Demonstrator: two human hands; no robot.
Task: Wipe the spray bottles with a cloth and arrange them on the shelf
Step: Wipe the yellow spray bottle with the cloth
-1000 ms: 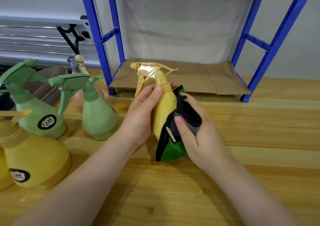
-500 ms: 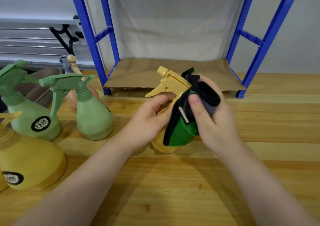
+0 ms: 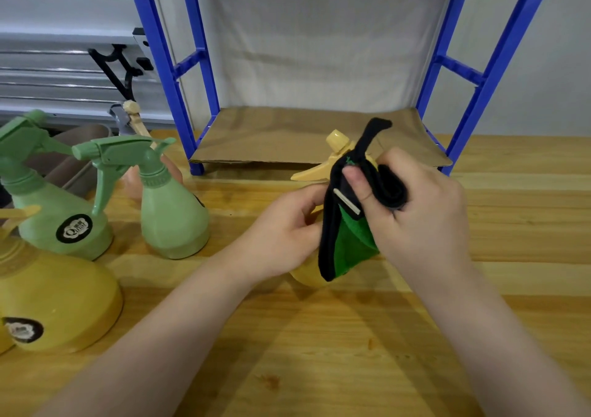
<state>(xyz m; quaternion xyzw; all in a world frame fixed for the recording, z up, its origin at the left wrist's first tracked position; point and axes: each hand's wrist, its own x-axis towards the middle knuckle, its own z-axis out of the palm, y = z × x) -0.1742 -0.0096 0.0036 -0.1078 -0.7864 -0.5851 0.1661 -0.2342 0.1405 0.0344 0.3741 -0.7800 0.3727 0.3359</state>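
Note:
A yellow spray bottle (image 3: 332,160) stands on the wooden table (image 3: 319,352) in front of the blue shelf. My left hand (image 3: 284,234) grips its body from the left. My right hand (image 3: 415,211) holds a black and green cloth (image 3: 345,237) bunched over the bottle's neck and right side, thumb pinching the cloth. Most of the bottle is hidden by the cloth and my hands; only its nozzle, trigger and base edge show.
Two green spray bottles (image 3: 169,211) (image 3: 54,211) and a large yellow one (image 3: 54,301) stand at the left, with a pinkish bottle (image 3: 134,176) behind. The blue shelf frame (image 3: 166,74) holds a cardboard-lined bottom board (image 3: 287,135), bare.
The bottle has been turned so its nozzle points away and left. My right hand slid the cloth up from the bottle's body to its neck and head.

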